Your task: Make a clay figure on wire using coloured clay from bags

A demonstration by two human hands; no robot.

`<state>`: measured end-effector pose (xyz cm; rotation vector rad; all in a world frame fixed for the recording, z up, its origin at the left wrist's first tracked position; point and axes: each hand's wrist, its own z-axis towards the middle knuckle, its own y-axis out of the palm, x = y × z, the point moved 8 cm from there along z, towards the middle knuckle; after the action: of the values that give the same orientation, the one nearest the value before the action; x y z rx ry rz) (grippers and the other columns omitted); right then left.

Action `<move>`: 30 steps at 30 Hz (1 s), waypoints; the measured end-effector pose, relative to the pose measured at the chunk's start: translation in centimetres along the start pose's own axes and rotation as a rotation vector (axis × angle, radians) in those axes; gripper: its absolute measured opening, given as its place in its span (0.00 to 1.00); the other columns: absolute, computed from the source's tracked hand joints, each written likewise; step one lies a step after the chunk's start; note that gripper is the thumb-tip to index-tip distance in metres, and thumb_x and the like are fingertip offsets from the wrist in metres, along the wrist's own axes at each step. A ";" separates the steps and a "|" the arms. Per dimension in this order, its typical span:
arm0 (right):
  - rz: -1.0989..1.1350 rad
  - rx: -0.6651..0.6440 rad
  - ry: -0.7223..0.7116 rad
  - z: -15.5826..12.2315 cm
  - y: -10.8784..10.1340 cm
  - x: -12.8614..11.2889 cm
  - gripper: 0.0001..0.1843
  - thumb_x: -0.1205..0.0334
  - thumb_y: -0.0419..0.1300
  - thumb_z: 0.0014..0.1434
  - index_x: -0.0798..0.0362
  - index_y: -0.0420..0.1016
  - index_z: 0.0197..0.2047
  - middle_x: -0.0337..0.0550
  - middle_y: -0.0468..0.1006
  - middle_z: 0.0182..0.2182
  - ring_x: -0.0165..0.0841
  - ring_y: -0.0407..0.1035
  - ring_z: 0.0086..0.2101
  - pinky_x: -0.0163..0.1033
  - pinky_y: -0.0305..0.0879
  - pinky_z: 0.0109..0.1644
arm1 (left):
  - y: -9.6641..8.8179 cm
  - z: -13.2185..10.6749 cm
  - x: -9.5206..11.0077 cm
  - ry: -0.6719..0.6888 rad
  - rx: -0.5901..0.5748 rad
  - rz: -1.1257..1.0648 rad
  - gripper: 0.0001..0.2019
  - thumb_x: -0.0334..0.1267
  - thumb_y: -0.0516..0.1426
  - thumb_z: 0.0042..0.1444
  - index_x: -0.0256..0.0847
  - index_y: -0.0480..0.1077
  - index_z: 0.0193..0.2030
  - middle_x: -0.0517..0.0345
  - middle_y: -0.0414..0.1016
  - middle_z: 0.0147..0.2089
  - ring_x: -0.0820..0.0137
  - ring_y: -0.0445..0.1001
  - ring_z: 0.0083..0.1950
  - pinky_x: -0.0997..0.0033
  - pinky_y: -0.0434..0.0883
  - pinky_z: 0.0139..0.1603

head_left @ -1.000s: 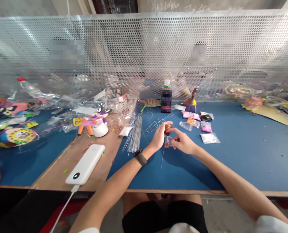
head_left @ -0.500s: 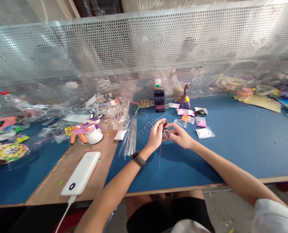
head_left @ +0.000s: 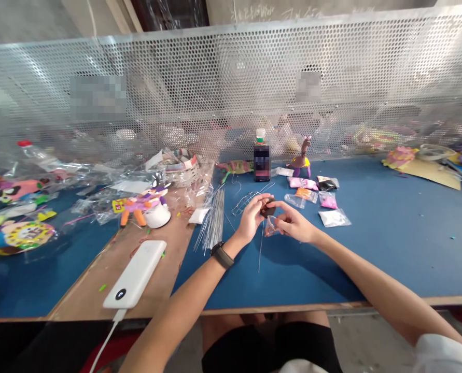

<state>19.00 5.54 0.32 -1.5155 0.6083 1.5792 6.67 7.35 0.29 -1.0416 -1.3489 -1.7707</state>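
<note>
My left hand (head_left: pixel 251 218) is closed around a dark brown lump of clay (head_left: pixel 268 208), fingers curled behind it. My right hand (head_left: pixel 295 223) pinches a small clear plastic bag (head_left: pixel 270 227) just below the lump, and its index finger reaches to the clay. A thin wire (head_left: pixel 261 254) lies on the blue table under the hands. Beyond my left hand sits a bent wire frame (head_left: pixel 243 202), with a bundle of straight wires (head_left: pixel 214 220) to its left. Small bags of coloured clay, among them an orange one (head_left: pixel 304 194) and a white one (head_left: pixel 334 217), lie past my right hand.
A dark bottle (head_left: pixel 262 163) and a clay animal figure (head_left: pixel 301 158) stand near the perforated metal screen (head_left: pixel 223 83). To the left are a white power bank (head_left: pixel 135 274) with a cable, an orange-and-purple figure (head_left: pixel 141 204), a basket (head_left: pixel 178 166) and crumpled plastic. Part of another person's arm shows at far left.
My right index finger has moved onto the brown lump, which now shows more plainly between the hands. The plastic bag hangs lower under it. The whole view has shifted slightly.
</note>
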 end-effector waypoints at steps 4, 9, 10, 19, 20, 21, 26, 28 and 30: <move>-0.037 -0.011 -0.024 -0.1 0.2 -0.1 0.24 0.63 0.58 0.63 0.50 0.61 0.61 0.27 0.71 0.22 0.27 0.65 0.22 0.32 0.62 0.27 | -0.2 0.1 -0.2 -0.011 0.015 0.026 0.18 0.50 0.60 0.64 0.40 0.75 0.53 0.47 0.79 0.59 0.62 0.78 0.56 0.66 0.74 0.52; 0.026 0.072 -0.034 -0.2 -0.5 -0.3 0.20 0.53 0.59 0.68 0.48 0.61 0.58 0.30 0.73 0.24 0.25 0.62 0.18 0.31 0.57 0.22 | -2.0 0.8 -0.3 0.013 0.184 -0.051 0.13 0.47 0.59 0.64 0.38 0.75 0.45 0.52 0.81 0.46 0.68 0.79 0.46 0.70 0.75 0.45; 0.047 0.093 -0.040 -0.2 -0.7 -0.5 0.20 0.50 0.59 0.69 0.48 0.61 0.58 0.30 0.74 0.25 0.25 0.62 0.18 0.31 0.57 0.22 | -2.4 0.9 -0.3 0.009 0.217 -0.072 0.13 0.47 0.59 0.64 0.38 0.75 0.44 0.53 0.81 0.43 0.69 0.79 0.43 0.71 0.75 0.44; 0.160 0.223 -0.048 0.2 -2.0 -0.6 0.20 0.40 0.61 0.66 0.46 0.62 0.42 0.32 0.75 0.27 0.24 0.61 0.16 0.31 0.52 0.18 | -3.3 0.7 -0.1 -0.041 0.231 0.302 0.29 0.66 0.56 0.61 0.38 0.70 0.28 0.62 0.68 0.20 0.75 0.66 0.19 0.75 0.61 0.22; 0.140 0.239 -0.048 0.2 -2.2 -0.5 0.20 0.40 0.60 0.66 0.47 0.65 0.42 0.33 0.74 0.28 0.24 0.62 0.17 0.31 0.52 0.18 | -3.0 0.6 -0.2 -0.058 0.199 0.344 0.30 0.67 0.55 0.61 0.39 0.70 0.27 0.63 0.65 0.18 0.75 0.65 0.17 0.74 0.59 0.20; 0.117 0.255 -0.050 0.2 -2.3 -0.5 0.20 0.39 0.60 0.66 0.48 0.68 0.42 0.35 0.74 0.29 0.24 0.62 0.17 0.32 0.53 0.18 | -2.8 0.5 -0.4 -0.087 0.157 0.369 0.31 0.68 0.54 0.61 0.39 0.70 0.29 0.64 0.64 0.17 0.75 0.63 0.16 0.74 0.58 0.19; 0.032 0.254 -0.057 0.1 -2.6 -0.5 0.21 0.40 0.58 0.67 0.50 0.76 0.42 0.40 0.76 0.32 0.28 0.68 0.23 0.33 0.62 0.20 | -1.1 0.0 -2.6 -0.335 -0.104 0.377 0.33 0.71 0.50 0.61 0.38 0.74 0.37 0.64 0.65 0.17 0.74 0.62 0.14 0.75 0.57 0.17; 0.007 0.243 -0.060 0.1 -2.6 -0.5 0.21 0.40 0.57 0.68 0.51 0.77 0.42 0.41 0.75 0.32 0.30 0.69 0.26 0.33 0.65 0.22 | -0.9 -0.1 -3.1 -0.363 -0.144 0.359 0.32 0.70 0.51 0.60 0.38 0.72 0.33 0.63 0.66 0.17 0.75 0.62 0.14 0.75 0.58 0.17; -0.029 0.253 -0.059 0.0 -2.7 -0.5 0.22 0.41 0.57 0.68 0.51 0.78 0.42 0.42 0.75 0.32 0.32 0.71 0.28 0.34 0.67 0.23 | -1.0 0.0 -3.1 -0.340 -0.121 0.344 0.30 0.68 0.55 0.58 0.39 0.69 0.29 0.64 0.66 0.18 0.76 0.62 0.14 0.75 0.59 0.18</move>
<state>21.18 6.86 1.33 -1.2802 0.7202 1.4598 7.23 7.76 -2.87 -1.5937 -1.1737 -1.4771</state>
